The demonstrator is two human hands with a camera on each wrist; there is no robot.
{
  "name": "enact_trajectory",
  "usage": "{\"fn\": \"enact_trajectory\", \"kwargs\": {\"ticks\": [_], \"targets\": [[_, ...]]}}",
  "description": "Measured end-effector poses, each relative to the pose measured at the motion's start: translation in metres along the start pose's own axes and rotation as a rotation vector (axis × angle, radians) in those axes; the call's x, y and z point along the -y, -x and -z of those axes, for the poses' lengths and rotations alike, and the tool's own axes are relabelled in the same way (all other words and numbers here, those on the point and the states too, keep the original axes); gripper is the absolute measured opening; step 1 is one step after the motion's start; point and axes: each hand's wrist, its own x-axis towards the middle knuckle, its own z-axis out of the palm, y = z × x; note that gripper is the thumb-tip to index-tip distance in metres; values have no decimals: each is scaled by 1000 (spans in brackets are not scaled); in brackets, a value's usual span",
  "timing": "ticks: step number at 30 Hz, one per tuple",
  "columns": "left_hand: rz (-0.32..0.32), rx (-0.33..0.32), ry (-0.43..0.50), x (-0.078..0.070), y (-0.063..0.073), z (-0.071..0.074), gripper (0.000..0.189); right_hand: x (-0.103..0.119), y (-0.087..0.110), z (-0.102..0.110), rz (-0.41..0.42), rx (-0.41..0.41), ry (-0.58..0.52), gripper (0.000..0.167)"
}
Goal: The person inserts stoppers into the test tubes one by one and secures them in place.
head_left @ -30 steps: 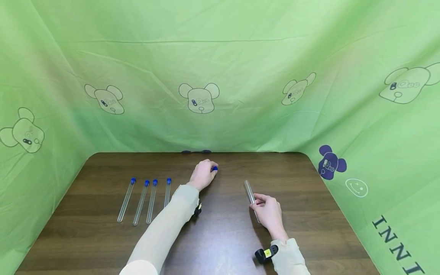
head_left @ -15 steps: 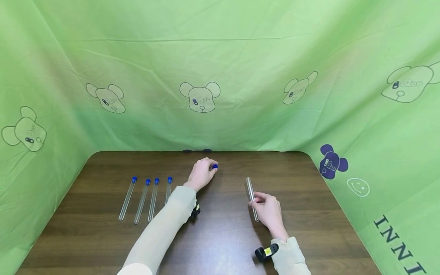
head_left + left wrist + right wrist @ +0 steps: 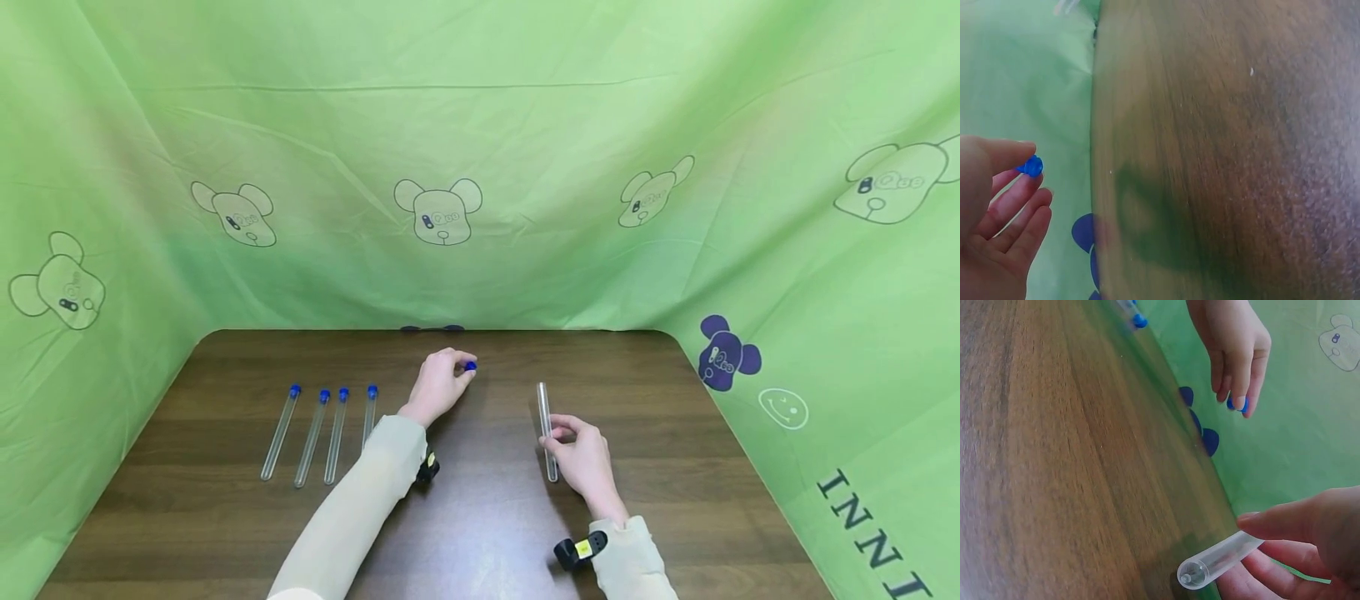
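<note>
My left hand (image 3: 437, 387) pinches a small blue cap (image 3: 1033, 166) between thumb and fingertips, above the far part of the table. In the right wrist view that cap (image 3: 1237, 404) shows partly behind the fingers. To the right, my right hand (image 3: 587, 460) holds a clear, uncapped test tube (image 3: 544, 408) between thumb and fingers. One end of the tube (image 3: 1216, 561) points towards the right wrist camera. Several test tubes with blue caps, such as the leftmost tube (image 3: 279, 435), lie side by side left of my left forearm, which partly hides the rightmost tube (image 3: 371, 408).
The brown wooden table (image 3: 480, 533) is enclosed at the back and sides by a green cloth (image 3: 525, 275) with printed bear heads. A black wrist camera (image 3: 580, 550) sits on my right wrist, close to the tabletop.
The uncapped test tube in my right hand has turned from leaning left to nearly straight away from me. My left hand stays almost in place, holding the blue cap.
</note>
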Motion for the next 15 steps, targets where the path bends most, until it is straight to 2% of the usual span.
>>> {"fn": "enact_trajectory", "kwargs": {"ticks": [10,15], "targets": [[3,-48,78,-2,11,0,21,12,3,-5,-13,42,-174,36],[6,-60,89,-2,16,2,22,15,2,-8,-10,39,-209,35]]}}
